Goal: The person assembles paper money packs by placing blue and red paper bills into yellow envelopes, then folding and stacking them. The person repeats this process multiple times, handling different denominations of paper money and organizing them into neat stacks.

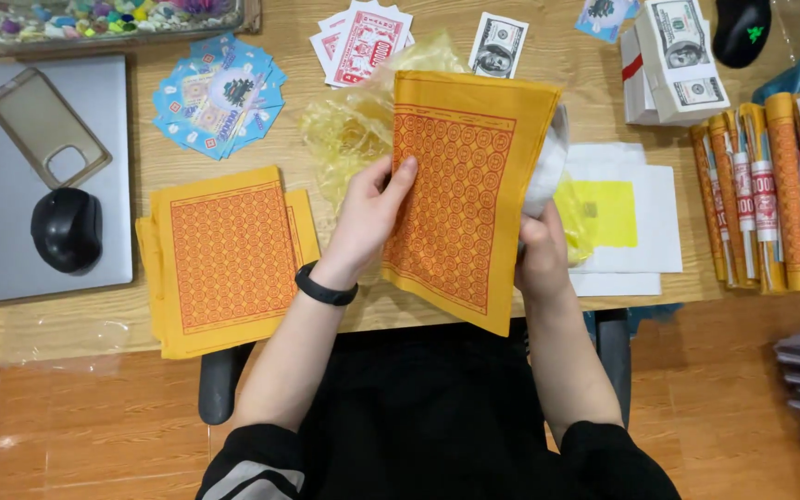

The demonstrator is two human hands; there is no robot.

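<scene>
Head camera looks down over black sleeves and a chair to a wooden desk point(67, 338). The left hand point(363, 222), with a black band point(326, 287) on its wrist, pinches the left edge of a stack of yellow paper sheets point(460, 199) printed with an orange grid of circles; thumb on top, fingers behind. The right hand point(541, 255) is closed around the stack's lower right edge, gripping it from behind. The stack is held tilted above the near edge of the desk, in front of a crumpled yellow plastic bag point(349, 130). Just left of it, a second pile of the same sheets point(224, 259) lies flat on the desk. Further left, a black mouse point(67, 229) and a clear phone case point(43, 125) rest on a grey laptop point(11, 268). To the right lie white papers point(645, 222) and rolled yellow bundles point(775, 185). Beyond are blue cards point(219, 97), red cards point(363, 42) and banknote-style bundles point(673, 60).
</scene>
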